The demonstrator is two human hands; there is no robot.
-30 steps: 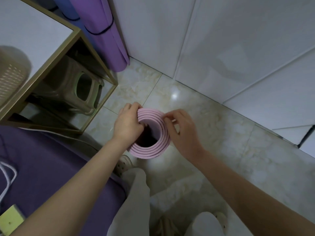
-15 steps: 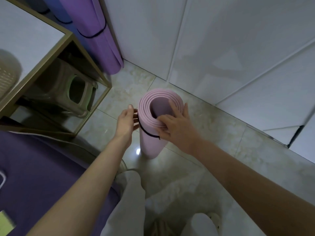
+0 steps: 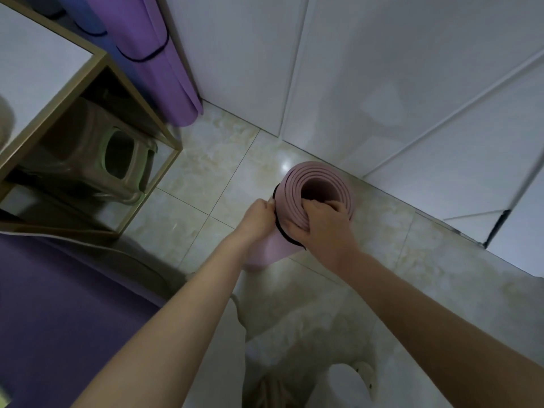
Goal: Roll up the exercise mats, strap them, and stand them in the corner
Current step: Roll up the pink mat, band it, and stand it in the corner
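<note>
Nearest the camera, both bare forearms reach out over pale trouser legs. Left of them, well short of the fingers, a dark purple mat point(image 3: 59, 304) lies flat on the floor, not yet rolled.

The left hand point(image 3: 259, 216) is closed in a pinch, its fingertips point(image 3: 270, 205) on the black strap point(image 3: 277, 223) where it crosses the left flank of the pink mat point(image 3: 290, 189). The right hand point(image 3: 321, 228) grips the roll's upper rim, its fingers point(image 3: 316, 206) curled over the edge into the hollow core. The pink mat stands on its lower end on the tiled floor point(image 3: 206, 178), directly under both hands and leaning toward the person. The strap circles it just below the right knuckles.

The step looks like seating the strap. To do it well, the right hand should hold the coils squeezed so the layers cannot spring loose. The left hand should draw the band level rather than slanted, and a little lower, away from the rim where it could slip off.

Just beyond the right fingertips the white wall point(image 3: 382, 83) is near. Far up and left of the left fingers, a strapped purple roll point(image 3: 164, 69) and a blue roll point(image 3: 88, 19) lean in the corner behind a gold-framed table point(image 3: 97, 54). That corner is probably where the pink mat goes next.
</note>
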